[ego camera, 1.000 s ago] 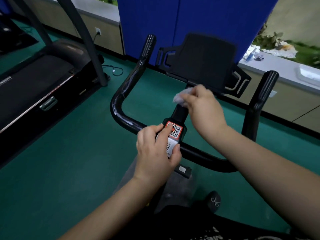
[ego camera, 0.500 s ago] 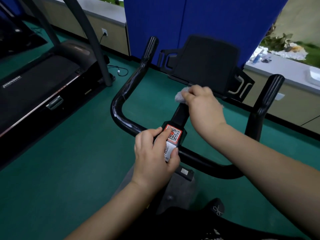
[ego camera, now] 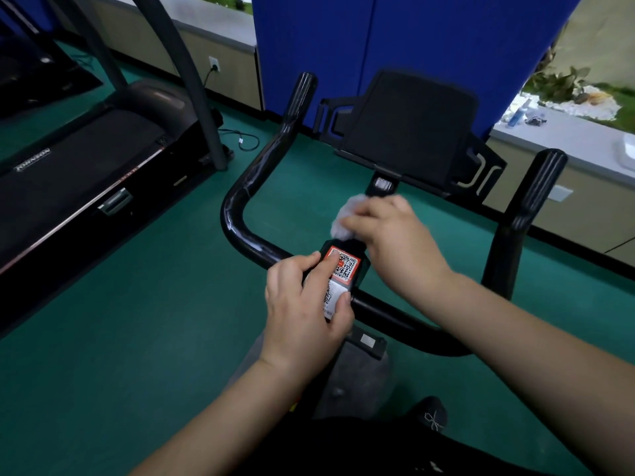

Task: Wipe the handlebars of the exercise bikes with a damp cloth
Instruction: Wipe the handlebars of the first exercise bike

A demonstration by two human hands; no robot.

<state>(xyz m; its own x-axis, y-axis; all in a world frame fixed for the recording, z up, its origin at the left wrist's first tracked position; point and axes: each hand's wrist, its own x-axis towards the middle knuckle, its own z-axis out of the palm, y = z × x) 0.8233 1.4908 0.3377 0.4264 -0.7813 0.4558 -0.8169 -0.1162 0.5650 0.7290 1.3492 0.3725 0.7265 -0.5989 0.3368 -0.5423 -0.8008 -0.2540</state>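
A black U-shaped handlebar [ego camera: 240, 231] of an exercise bike fills the middle of the view, with upright grips at left [ego camera: 299, 97] and right [ego camera: 536, 194]. My right hand [ego camera: 395, 242] holds a small white cloth [ego camera: 347, 218] against the centre stem just below the black console holder [ego camera: 409, 125]. My left hand [ego camera: 305, 304] grips the handlebar's centre clamp, with the thumb lying on its red QR sticker [ego camera: 343, 266].
A black treadmill [ego camera: 86, 173] stands on the green floor at the left, its grey upright [ego camera: 192, 80] close to the left grip. A blue partition [ego camera: 395, 39] rises behind the bike. A spray bottle [ego camera: 517, 115] sits on the ledge at the right.
My right hand has slid the cloth down the stem toward the clamp. My left hand has kept its hold on the clamp. The camera has shifted slightly.
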